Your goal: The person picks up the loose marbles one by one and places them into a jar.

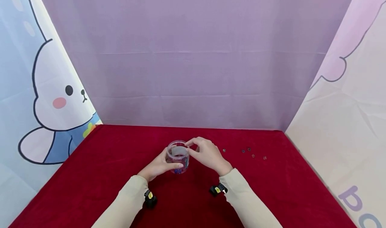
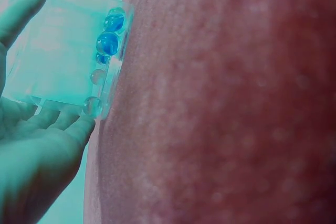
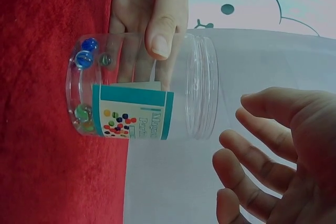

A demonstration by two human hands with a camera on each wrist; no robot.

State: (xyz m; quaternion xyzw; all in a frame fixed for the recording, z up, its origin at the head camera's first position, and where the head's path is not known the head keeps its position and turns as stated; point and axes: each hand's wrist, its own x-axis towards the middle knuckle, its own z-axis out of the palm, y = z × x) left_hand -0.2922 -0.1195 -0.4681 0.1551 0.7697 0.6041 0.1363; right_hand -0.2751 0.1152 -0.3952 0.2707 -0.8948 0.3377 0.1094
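My left hand (image 1: pixel 157 167) grips a clear plastic jar (image 1: pixel 185 161) round its side, thumb across the front, and holds it upright with its mouth uncovered. Blue marbles (image 2: pixel 107 43) and green marbles (image 3: pixel 83 112) lie at its bottom; a teal-edged label (image 3: pixel 132 109) with printed marbles is on its wall. Beside the rim is my right hand (image 1: pixel 206 153), its fingers bent loosely and its thumb apart from them. In the right wrist view nothing shows between the right fingers (image 3: pixel 262 166), which are just off the jar's mouth.
Several loose marbles (image 1: pixel 243 151) lie on the red cloth (image 1: pixel 271 187) to the right of my right hand. A plain lilac curtain (image 1: pixel 193 60) hangs behind the table, with printed sheets (image 1: pixel 57 87) on both sides. Each wrist wears a small black camera (image 1: pixel 149 198).
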